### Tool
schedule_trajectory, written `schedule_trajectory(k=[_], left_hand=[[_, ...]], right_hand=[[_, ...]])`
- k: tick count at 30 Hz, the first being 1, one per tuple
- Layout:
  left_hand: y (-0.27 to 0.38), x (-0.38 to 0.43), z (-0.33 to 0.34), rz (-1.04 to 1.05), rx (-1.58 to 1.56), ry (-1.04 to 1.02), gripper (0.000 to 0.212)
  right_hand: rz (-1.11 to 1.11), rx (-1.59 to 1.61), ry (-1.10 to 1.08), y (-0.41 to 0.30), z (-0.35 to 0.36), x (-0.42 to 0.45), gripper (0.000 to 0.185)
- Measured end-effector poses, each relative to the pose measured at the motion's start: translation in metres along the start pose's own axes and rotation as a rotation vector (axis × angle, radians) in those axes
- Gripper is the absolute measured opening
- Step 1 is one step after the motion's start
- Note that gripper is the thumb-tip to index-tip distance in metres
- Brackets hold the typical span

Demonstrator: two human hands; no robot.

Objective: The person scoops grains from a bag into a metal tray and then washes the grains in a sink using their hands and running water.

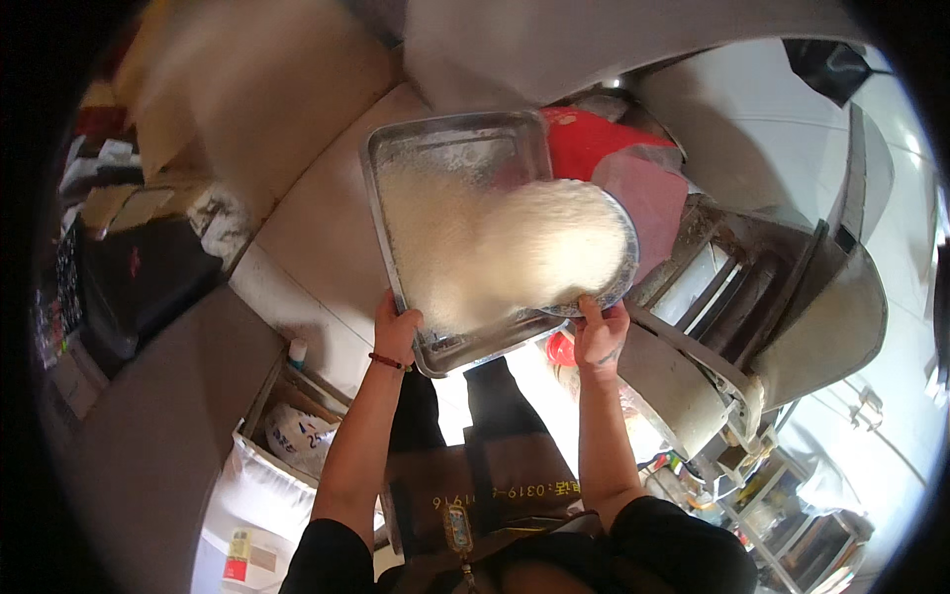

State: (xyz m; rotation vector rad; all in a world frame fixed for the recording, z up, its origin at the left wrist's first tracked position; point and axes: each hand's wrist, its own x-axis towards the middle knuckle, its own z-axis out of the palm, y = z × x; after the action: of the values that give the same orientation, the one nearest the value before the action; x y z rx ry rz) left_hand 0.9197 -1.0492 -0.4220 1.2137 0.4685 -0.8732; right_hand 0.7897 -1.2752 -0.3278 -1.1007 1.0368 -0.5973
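Observation:
My left hand (395,330) grips the near-left rim of a rectangular metal tray (475,152), thumb on top. Pale, fine grains (427,230) spread over much of its floor; blur hides what kind they are. In my right hand (600,334) is a round plate with a blue-patterned rim (631,241), the thumb pressing on its near edge. A heap of pale grains (568,234), smeared by motion, covers most of the plate. The plate overlaps the tray's right side, and grains run together between them. Whether the plate touches the tray is unclear.
Beyond the tray's right corner lies a red bag or cloth (594,141). A metal machine with rollers (749,297) stands to the right. At left are a black box (145,260) and an open bin holding a white sack (297,434). A cluttered rack (787,512) sits lower right.

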Motion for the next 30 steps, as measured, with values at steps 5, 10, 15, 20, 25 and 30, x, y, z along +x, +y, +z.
schedule_trajectory(k=[5,10,15,20,25,30], left_hand=[[0.009,-0.017,-0.013,0.001,0.012,-0.010,0.041],[0.015,-0.036,-0.031,-0.035,-0.078,-0.014,0.048],[0.011,-0.050,-0.039,-0.129,-0.124,0.012,0.046],[-0.002,-0.042,-0.042,-0.108,-0.128,-0.024,0.043],[0.002,-0.055,-0.053,-0.068,-0.162,0.001,0.045],[0.012,-0.048,-0.048,-0.158,-0.199,0.116,0.045]], right_hand=[[-0.349,-0.661,0.020,-0.024,0.045,-0.018,0.029],[-0.964,-0.893,-0.037,-0.045,0.067,-0.008,0.039],[-0.878,-0.788,-0.117,-0.061,0.068,-0.010,0.043],[-0.130,-0.102,0.163,-0.041,0.057,-0.005,0.029],[0.083,0.376,0.191,-0.064,0.001,0.022,0.040],[-0.030,-0.063,0.421,-0.055,-0.032,0.053,0.035]])
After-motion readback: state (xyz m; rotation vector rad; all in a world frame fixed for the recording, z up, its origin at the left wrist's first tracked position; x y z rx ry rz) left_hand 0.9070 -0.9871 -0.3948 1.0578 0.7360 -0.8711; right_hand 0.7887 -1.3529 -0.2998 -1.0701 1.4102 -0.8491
